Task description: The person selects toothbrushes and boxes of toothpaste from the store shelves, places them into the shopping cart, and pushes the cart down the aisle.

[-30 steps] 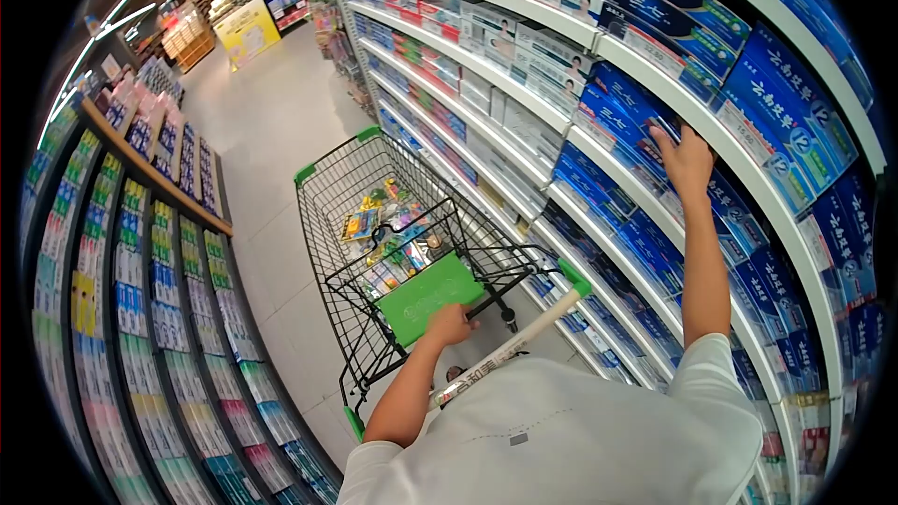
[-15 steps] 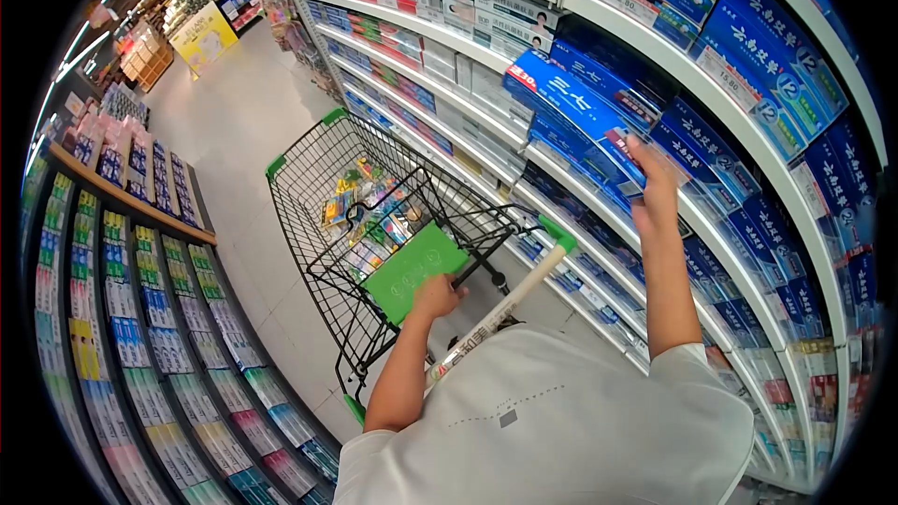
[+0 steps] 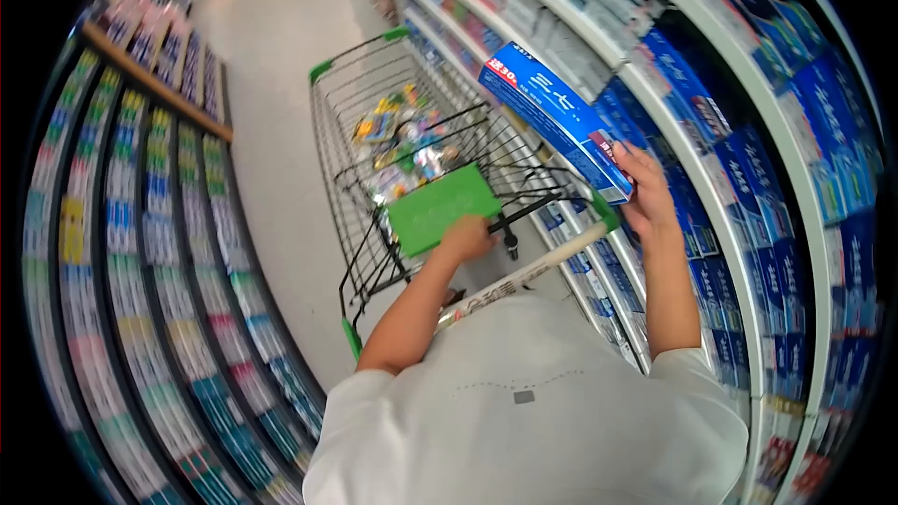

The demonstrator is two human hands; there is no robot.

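Observation:
My right hand (image 3: 645, 189) grips the lower end of a long blue toothpaste box (image 3: 552, 112) with white lettering and a red label at its far end. The box is tilted and held clear of the shelf, above the right side of the shopping cart (image 3: 327, 150). My left hand (image 3: 470, 238) is curled at the near edge of the cart's green panel (image 3: 440, 210); its fingertips are partly hidden and blurred. Behind that panel, colourful packaged goods (image 3: 412, 136) lie in the wire basket. The pale cart handle (image 3: 533, 271) runs close to my shirt.
Shelves of blue toothpaste boxes (image 3: 748, 187) rise close on the right. On the left stands a rack of packaged toothbrushes (image 3: 140, 252), with a wood-edged display (image 3: 168, 84) beyond it. The grey floor aisle (image 3: 271, 112) runs ahead between them.
My right hand has drawn the toothpaste box away from the shelf, towards the cart. The view has turned, so the cart appears higher and further right. My left hand keeps its place on the panel.

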